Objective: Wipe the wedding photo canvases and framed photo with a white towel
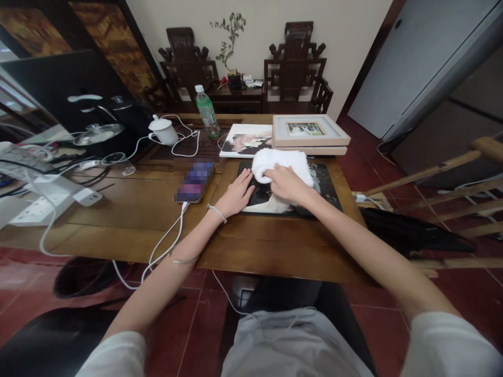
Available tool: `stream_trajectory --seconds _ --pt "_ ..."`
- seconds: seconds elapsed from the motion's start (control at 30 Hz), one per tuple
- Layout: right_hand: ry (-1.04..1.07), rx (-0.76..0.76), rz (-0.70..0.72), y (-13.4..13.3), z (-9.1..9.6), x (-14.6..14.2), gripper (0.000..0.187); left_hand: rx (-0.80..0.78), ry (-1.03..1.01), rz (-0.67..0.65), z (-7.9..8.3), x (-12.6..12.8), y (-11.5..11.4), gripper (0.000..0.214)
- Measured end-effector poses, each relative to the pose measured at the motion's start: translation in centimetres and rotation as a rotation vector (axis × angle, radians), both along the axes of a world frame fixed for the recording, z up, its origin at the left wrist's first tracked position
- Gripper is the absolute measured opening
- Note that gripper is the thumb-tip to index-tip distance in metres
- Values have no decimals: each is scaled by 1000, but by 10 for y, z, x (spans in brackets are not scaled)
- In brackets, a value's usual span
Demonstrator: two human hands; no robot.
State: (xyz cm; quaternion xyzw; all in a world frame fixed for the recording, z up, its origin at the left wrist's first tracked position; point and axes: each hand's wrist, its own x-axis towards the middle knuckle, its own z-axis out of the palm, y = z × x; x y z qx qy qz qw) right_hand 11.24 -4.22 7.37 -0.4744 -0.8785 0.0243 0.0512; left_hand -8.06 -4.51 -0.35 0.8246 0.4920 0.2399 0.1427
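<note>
1. Person seated at the table (255, 251), lower half of the frame; both bare arms reach toward centre.
2. Dark print (328, 191) lies flat on the table, centre frame, just right of the phone (194, 180).
3. Left hand (238, 196): palm down on the print's left edge, fingers straight and slightly spread, pinning it. It holds nothing.
4. Right hand (286, 183): on the white cloth (281, 161), fingers close together and curled into its near edge, tips sunk in the folds. The cloth is bunched and pressed on the print's upper middle.
5. Progress, as a judgement: wiping looks under way. The cloth covers only the top centre; the right side and lower strip lie bare. Which parts are already wiped cannot be told from the surface.
6. Behind the print, upper centre: a second print (243, 141) and a pale frame (310, 131), neither touched by hand or cloth.
7. Elsewhere: bottle (207, 112) and white cup (164, 131) at upper centre-left; a white cable (165, 246) runs from the phone off the near edge.
</note>
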Motion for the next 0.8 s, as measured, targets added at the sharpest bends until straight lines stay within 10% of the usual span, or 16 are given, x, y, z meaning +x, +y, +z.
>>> stream_trajectory --seconds 0.33,0.8 --pt "131 -40 65 43 9 -40 47 54 -22 -26 1 -2 1 50" --pt "-81 42 -82 -2 -8 111 48 -7 11 27 -2 -2 0 54"
